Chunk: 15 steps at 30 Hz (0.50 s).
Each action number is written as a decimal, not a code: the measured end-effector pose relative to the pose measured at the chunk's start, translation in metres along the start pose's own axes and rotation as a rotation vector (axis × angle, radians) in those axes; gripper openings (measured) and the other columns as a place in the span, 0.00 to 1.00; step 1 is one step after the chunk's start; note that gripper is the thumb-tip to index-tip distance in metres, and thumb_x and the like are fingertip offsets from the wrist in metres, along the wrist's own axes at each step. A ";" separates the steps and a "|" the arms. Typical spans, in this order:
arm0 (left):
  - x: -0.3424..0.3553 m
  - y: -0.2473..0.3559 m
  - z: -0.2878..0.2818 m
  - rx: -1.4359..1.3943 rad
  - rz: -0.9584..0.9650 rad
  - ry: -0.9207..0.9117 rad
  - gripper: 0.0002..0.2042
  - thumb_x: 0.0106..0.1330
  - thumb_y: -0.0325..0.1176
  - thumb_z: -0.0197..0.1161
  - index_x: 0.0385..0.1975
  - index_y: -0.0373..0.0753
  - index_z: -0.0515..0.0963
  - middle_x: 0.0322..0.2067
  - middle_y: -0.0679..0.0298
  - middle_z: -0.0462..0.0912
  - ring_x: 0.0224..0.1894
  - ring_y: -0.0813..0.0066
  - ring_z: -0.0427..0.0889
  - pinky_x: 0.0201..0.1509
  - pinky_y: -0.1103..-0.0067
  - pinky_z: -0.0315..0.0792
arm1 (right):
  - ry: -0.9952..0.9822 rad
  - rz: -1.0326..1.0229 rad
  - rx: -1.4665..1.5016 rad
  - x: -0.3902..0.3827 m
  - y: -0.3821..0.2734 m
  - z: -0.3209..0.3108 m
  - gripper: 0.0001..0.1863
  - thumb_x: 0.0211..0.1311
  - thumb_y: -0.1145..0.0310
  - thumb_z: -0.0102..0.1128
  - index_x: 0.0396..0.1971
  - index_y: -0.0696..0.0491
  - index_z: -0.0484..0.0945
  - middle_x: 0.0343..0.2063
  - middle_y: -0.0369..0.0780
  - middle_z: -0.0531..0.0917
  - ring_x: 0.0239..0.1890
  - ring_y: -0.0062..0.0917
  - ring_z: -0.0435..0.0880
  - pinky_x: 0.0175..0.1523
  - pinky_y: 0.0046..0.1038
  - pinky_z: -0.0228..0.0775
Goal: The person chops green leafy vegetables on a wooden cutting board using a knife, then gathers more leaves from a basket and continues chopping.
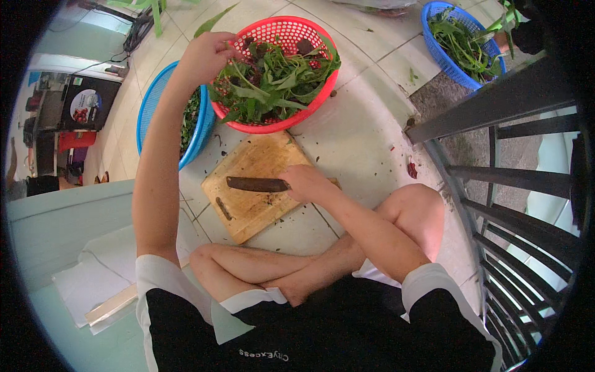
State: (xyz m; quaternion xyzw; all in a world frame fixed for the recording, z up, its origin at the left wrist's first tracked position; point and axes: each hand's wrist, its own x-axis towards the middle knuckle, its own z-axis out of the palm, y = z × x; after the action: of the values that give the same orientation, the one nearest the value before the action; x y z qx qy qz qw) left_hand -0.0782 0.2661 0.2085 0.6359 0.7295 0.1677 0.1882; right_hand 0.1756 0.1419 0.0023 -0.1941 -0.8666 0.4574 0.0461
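Note:
My right hand (307, 183) grips a knife (257, 184) by its handle, its dark blade lying level over the wooden cutting board (248, 214). The board rests on the floor before my crossed legs and is stained, with scraps on it. Beyond it stands a red plastic basket (326, 43) heaped with leafy greens (273, 80) and some dark clumps. My left hand (214, 57) is at the basket's left rim beside the greens, fingers curled; what they hold is hidden. A long green leaf (212, 22) shows just past that hand.
Left of the red basket, a blue basket (144, 121) holds chopped greens, partly behind my left forearm. Another blue basket (427, 28) with greens stands far right. A dark metal railing (508, 177) runs along my right. Small scraps dot the tiled floor (372, 118).

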 end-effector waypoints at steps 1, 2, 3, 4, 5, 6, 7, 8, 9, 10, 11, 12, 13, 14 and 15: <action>0.004 0.006 0.000 0.165 0.065 0.025 0.12 0.61 0.30 0.62 0.43 0.39 0.84 0.30 0.56 0.86 0.33 0.61 0.86 0.40 0.69 0.77 | -0.003 -0.002 -0.001 0.001 0.000 -0.001 0.07 0.50 0.73 0.57 0.30 0.55 0.81 0.33 0.47 0.83 0.42 0.43 0.83 0.46 0.43 0.75; 0.004 0.011 0.000 0.165 0.062 0.026 0.12 0.61 0.30 0.62 0.43 0.39 0.84 0.30 0.56 0.86 0.33 0.61 0.86 0.40 0.69 0.77 | -0.023 -0.003 0.000 0.001 -0.001 -0.002 0.07 0.50 0.73 0.58 0.30 0.55 0.81 0.33 0.47 0.83 0.42 0.44 0.83 0.46 0.44 0.75; 0.001 0.017 -0.002 0.265 0.132 0.050 0.12 0.61 0.31 0.62 0.43 0.40 0.84 0.30 0.55 0.86 0.33 0.62 0.85 0.40 0.70 0.77 | -0.042 -0.008 0.005 0.002 -0.004 -0.001 0.07 0.50 0.73 0.59 0.30 0.56 0.81 0.32 0.47 0.83 0.42 0.44 0.83 0.46 0.44 0.75; -0.001 0.025 0.001 0.352 0.212 0.073 0.11 0.62 0.31 0.63 0.43 0.41 0.84 0.30 0.55 0.85 0.33 0.62 0.85 0.39 0.70 0.77 | -0.045 -0.001 0.003 0.002 0.000 0.001 0.07 0.50 0.73 0.59 0.30 0.56 0.81 0.32 0.47 0.83 0.42 0.44 0.83 0.46 0.44 0.75; -0.006 0.032 0.003 0.345 0.212 0.071 0.11 0.62 0.31 0.63 0.43 0.41 0.84 0.30 0.55 0.85 0.33 0.62 0.85 0.39 0.70 0.77 | -0.043 -0.006 -0.001 0.002 0.004 0.004 0.08 0.49 0.73 0.59 0.31 0.56 0.81 0.32 0.48 0.83 0.42 0.44 0.83 0.47 0.44 0.75; -0.016 0.042 0.003 0.279 0.190 0.069 0.10 0.63 0.31 0.62 0.42 0.40 0.84 0.30 0.53 0.85 0.31 0.62 0.84 0.38 0.70 0.76 | -0.041 -0.015 -0.003 0.002 0.007 0.006 0.09 0.49 0.72 0.60 0.33 0.56 0.81 0.32 0.48 0.83 0.42 0.45 0.83 0.48 0.44 0.75; -0.028 0.052 -0.002 0.220 0.164 0.069 0.10 0.64 0.30 0.61 0.42 0.39 0.84 0.29 0.52 0.84 0.30 0.62 0.83 0.38 0.71 0.76 | -0.042 -0.019 0.000 0.003 0.006 0.007 0.09 0.49 0.72 0.60 0.33 0.56 0.81 0.32 0.48 0.83 0.42 0.45 0.83 0.48 0.44 0.75; -0.041 0.057 -0.008 0.225 0.159 0.069 0.10 0.64 0.30 0.61 0.42 0.39 0.84 0.29 0.52 0.84 0.30 0.62 0.83 0.38 0.71 0.76 | -0.074 -0.023 -0.011 0.004 0.005 0.008 0.12 0.49 0.72 0.62 0.37 0.55 0.80 0.33 0.48 0.82 0.42 0.45 0.82 0.48 0.44 0.75; -0.057 0.063 -0.018 0.215 0.163 0.083 0.10 0.65 0.29 0.60 0.42 0.38 0.84 0.29 0.52 0.84 0.28 0.63 0.82 0.37 0.71 0.75 | -0.103 -0.031 -0.022 0.005 0.002 0.008 0.15 0.50 0.71 0.63 0.41 0.54 0.80 0.33 0.49 0.81 0.42 0.46 0.81 0.48 0.44 0.74; -0.070 0.070 -0.024 0.194 0.176 0.097 0.10 0.65 0.27 0.58 0.43 0.37 0.83 0.29 0.52 0.84 0.27 0.64 0.80 0.36 0.72 0.75 | -0.100 -0.032 -0.026 0.006 0.006 0.010 0.15 0.50 0.71 0.63 0.41 0.54 0.80 0.33 0.49 0.81 0.42 0.46 0.81 0.48 0.44 0.74; -0.086 0.080 -0.029 0.195 0.179 0.100 0.10 0.65 0.27 0.58 0.43 0.37 0.83 0.29 0.52 0.84 0.27 0.64 0.80 0.36 0.72 0.75 | -0.110 -0.037 0.001 0.007 0.011 0.015 0.15 0.50 0.71 0.63 0.41 0.55 0.79 0.34 0.49 0.81 0.43 0.46 0.81 0.49 0.44 0.74; -0.105 0.091 -0.038 0.138 0.103 0.109 0.10 0.66 0.26 0.57 0.44 0.36 0.83 0.29 0.53 0.84 0.27 0.67 0.80 0.35 0.73 0.74 | -0.120 -0.050 0.032 0.009 0.012 0.018 0.15 0.50 0.72 0.63 0.41 0.55 0.79 0.35 0.49 0.81 0.43 0.46 0.81 0.50 0.44 0.74; -0.124 0.097 -0.043 0.074 0.025 0.118 0.11 0.67 0.24 0.55 0.44 0.35 0.82 0.29 0.53 0.84 0.26 0.69 0.79 0.34 0.74 0.73 | -0.121 -0.054 0.032 0.006 0.007 0.019 0.15 0.50 0.72 0.63 0.41 0.55 0.79 0.35 0.49 0.81 0.43 0.46 0.81 0.50 0.44 0.74; -0.141 0.101 -0.048 0.075 0.027 0.124 0.11 0.67 0.24 0.55 0.44 0.35 0.82 0.29 0.53 0.84 0.26 0.69 0.79 0.34 0.74 0.73 | -0.065 -0.085 0.079 0.001 0.000 0.015 0.15 0.51 0.72 0.63 0.42 0.56 0.79 0.35 0.49 0.81 0.43 0.46 0.81 0.50 0.43 0.74; -0.157 0.108 -0.057 0.062 -0.082 0.090 0.11 0.67 0.24 0.55 0.45 0.34 0.81 0.29 0.54 0.84 0.27 0.71 0.79 0.35 0.74 0.73 | -0.004 -0.124 0.128 -0.001 -0.008 0.009 0.16 0.52 0.73 0.63 0.43 0.57 0.79 0.34 0.49 0.81 0.43 0.45 0.81 0.50 0.42 0.74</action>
State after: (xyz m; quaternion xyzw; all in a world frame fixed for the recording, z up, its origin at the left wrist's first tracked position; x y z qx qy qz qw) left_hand 0.0066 0.1247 0.3201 0.6026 0.7676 0.1656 0.1422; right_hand 0.1722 0.1302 0.0040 -0.1357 -0.8462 0.5083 0.0847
